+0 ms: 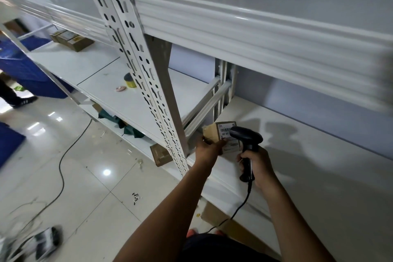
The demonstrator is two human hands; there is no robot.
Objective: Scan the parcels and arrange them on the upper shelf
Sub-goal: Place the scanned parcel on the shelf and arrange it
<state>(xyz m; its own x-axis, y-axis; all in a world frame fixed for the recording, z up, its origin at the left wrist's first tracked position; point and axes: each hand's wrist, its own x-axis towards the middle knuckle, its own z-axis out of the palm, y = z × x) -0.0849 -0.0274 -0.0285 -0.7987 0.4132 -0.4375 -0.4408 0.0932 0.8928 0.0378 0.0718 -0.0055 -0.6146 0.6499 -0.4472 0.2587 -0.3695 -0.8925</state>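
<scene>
One parcel (220,134) in hand: small brown carton with a white barcode label, centre-lower frame, held above the middle shelf (319,166) and below the lip of the upper shelf (255,34). Upper shelf surface, top right, shows no parcels on the visible part.

Two hands. Left hand (207,150): grip curled round the parcel's lower left edge, fingers wrapped under it, thumb side hidden. Right hand (258,166): grip wrapped tight on the handle of one black scanner (246,139). The scanner head is just beside the label, contact unclear. Its one cord (240,208) hangs down toward bottom centre.

Elsewhere:
- Brown boxes (71,39) on the left bay shelf, upper left; looks like two, seam hard to read.
- One yellow-and-black roll (129,81) and one pink flat item (121,89) near each other, left of the slotted post (148,91).
- One brown box (160,154) on the bottom shelf behind the post.
- One dark cable (61,168) on the tiled floor.
- One shoe (24,101) of another person, left edge.
</scene>
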